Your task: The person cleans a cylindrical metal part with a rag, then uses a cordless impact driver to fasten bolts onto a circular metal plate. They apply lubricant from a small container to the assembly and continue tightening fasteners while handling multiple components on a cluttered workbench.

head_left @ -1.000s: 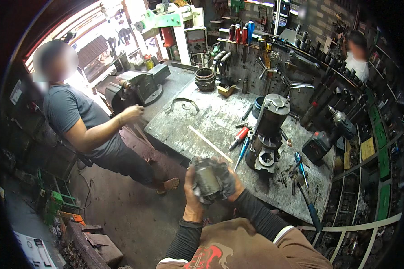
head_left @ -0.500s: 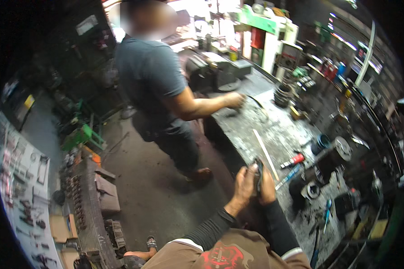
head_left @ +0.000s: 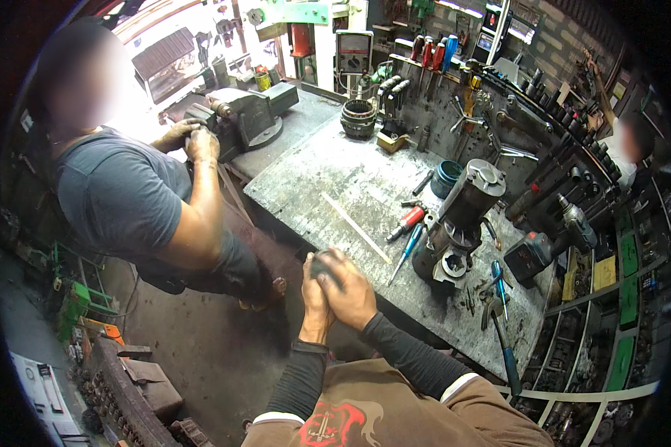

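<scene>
My left hand (head_left: 314,296) and my right hand (head_left: 350,289) are together in front of my chest, beside the near edge of the workbench (head_left: 291,200). Both are closed around a small dark part (head_left: 321,264). Only its upper bit shows between the fingers, so its kind is unclear. On the bench to the right stand a dark cylindrical motor housing (head_left: 471,195) and a red-handled tool (head_left: 408,221). A blue screwdriver (head_left: 405,255) lies close by, and a thin pale strip (head_left: 356,228) rests on the bench top just beyond my hands.
On the left a co-worker (head_left: 127,201) stands with both hands near a bench vise (head_left: 242,119). A cordless impact wrench (head_left: 548,249), a hammer (head_left: 502,346) and another blue screwdriver (head_left: 499,287) sit at the right. Behind are a ringed metal part (head_left: 358,119) and a blue cup (head_left: 446,179).
My view has swung right, so the bench shows more fully. My right hand has folded over the dark part. The co-worker's hands are now together, where one reached over the bench before.
</scene>
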Demonstrator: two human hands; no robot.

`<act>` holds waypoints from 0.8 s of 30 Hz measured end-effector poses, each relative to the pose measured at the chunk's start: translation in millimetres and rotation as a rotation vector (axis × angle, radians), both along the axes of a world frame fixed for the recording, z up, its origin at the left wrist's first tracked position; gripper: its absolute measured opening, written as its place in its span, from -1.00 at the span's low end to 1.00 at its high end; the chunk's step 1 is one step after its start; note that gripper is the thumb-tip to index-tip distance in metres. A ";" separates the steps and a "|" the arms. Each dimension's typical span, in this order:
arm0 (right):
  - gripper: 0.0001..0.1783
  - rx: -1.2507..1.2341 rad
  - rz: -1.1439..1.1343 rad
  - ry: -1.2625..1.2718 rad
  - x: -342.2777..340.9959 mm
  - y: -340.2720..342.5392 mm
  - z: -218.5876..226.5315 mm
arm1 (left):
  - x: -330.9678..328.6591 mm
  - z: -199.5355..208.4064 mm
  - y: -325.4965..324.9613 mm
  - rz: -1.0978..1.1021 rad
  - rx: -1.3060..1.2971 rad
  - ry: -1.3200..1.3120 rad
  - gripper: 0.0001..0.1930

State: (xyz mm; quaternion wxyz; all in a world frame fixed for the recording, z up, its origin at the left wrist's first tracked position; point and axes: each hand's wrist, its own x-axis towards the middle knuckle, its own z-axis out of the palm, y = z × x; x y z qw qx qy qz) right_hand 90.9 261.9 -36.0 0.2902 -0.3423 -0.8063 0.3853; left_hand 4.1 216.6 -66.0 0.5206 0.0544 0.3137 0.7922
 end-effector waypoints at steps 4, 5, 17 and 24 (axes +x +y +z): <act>-0.53 0.178 0.059 0.144 2.6 -9.2 -14.8 | -1.2 -10.1 0.8 0.015 0.040 0.053 -0.47; -0.53 0.097 -0.001 0.225 4.4 -9.3 -17.6 | -2.9 -13.5 0.4 -0.006 0.056 0.085 -0.49; -0.37 0.157 0.027 0.128 73.4 -26.1 -16.4 | -5.0 -24.2 -3.1 0.003 -0.069 -0.227 -0.60; -0.72 -0.354 -0.400 0.328 42.9 -15.6 -43.0 | 17.6 -13.3 23.8 0.195 -0.179 -0.054 -0.61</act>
